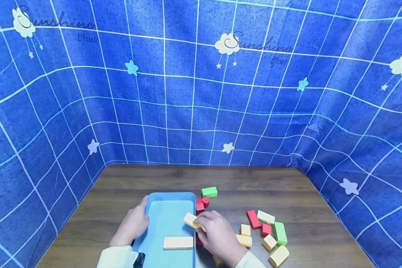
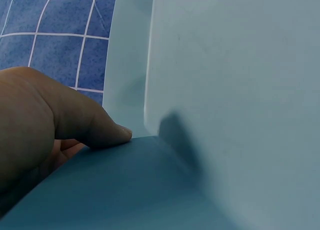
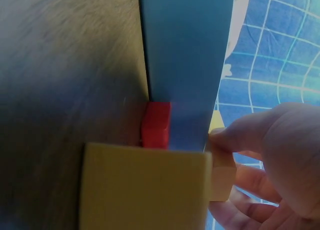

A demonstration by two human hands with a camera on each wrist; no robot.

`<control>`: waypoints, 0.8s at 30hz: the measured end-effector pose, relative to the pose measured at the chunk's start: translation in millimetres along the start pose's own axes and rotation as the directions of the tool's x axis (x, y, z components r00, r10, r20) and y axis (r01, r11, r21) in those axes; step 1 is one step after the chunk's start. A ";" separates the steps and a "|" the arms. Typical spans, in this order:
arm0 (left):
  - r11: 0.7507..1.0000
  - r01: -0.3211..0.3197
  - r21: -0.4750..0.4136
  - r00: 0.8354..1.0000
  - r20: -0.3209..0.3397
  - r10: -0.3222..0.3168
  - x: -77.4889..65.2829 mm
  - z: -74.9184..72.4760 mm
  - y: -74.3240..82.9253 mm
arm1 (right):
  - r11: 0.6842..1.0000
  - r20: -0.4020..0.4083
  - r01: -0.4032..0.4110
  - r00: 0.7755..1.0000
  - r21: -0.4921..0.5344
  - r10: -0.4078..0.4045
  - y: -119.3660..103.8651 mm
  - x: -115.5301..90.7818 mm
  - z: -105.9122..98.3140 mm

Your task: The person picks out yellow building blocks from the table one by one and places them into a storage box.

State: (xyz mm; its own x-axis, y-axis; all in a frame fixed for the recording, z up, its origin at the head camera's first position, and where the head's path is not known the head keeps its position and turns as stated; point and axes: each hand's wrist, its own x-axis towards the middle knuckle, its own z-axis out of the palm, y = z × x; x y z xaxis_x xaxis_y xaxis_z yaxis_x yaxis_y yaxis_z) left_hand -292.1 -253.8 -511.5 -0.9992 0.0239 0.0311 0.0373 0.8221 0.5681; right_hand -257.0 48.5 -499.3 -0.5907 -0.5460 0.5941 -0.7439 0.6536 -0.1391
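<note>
A blue tray (image 1: 164,216) lies lengthwise on the table, with one flat cream block (image 1: 178,243) in it. My left hand (image 1: 134,223) grips the tray's left wall; in the left wrist view the thumb (image 2: 107,132) lies over the rim, with other fingers partly hidden outside it. Between thumb and fingers, my right hand (image 1: 219,234) pinches a pale wooden block (image 1: 189,219) above the tray's right rim. The right wrist view shows this held block (image 3: 222,182) beside the tray's outer wall (image 3: 187,45), with a red block (image 3: 156,125) standing against that wall.
Red blocks (image 1: 200,207) and a green block (image 1: 209,192) lie along the tray's right side. Further right are several loose blocks, including a green one (image 1: 280,233), a red one (image 1: 253,219) and a yellow cylinder (image 1: 278,256). A blue patterned curtain (image 1: 201,93) surrounds the table.
</note>
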 end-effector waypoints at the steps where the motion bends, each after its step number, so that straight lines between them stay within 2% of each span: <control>1: 1.000 -0.001 -0.004 1.000 -0.001 0.001 -0.1 0.3 0.1 | 1.000 0.002 0.003 1.000 -0.001 -0.003 -0.5 0.6 0.0; 8: 0.999 -0.007 -0.039 1.000 -0.001 0.007 -2.2 1.7 1.2 | 1.000 0.020 0.011 1.000 -0.008 -0.011 -3.5 3.3 -0.4; 16: 1.000 -0.006 -0.024 1.000 -0.008 0.006 -2.4 1.4 1.1 | 1.000 0.033 -0.003 0.999 -0.010 0.004 -5.2 4.5 -0.3; 24: 1.000 0.009 -0.008 1.000 0.006 -0.009 -0.8 0.7 1.0 | 0.999 0.018 0.033 0.999 0.013 -0.033 -7.1 5.9 3.8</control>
State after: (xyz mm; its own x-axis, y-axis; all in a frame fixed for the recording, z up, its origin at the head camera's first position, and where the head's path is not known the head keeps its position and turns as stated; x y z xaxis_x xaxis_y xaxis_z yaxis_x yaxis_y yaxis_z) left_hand -291.3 -252.6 -511.5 -0.9996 0.0196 0.0208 0.0280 0.8176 0.5751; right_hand -256.4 38.7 -497.8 -0.5710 -0.5766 0.5844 -0.7671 0.6283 -0.1297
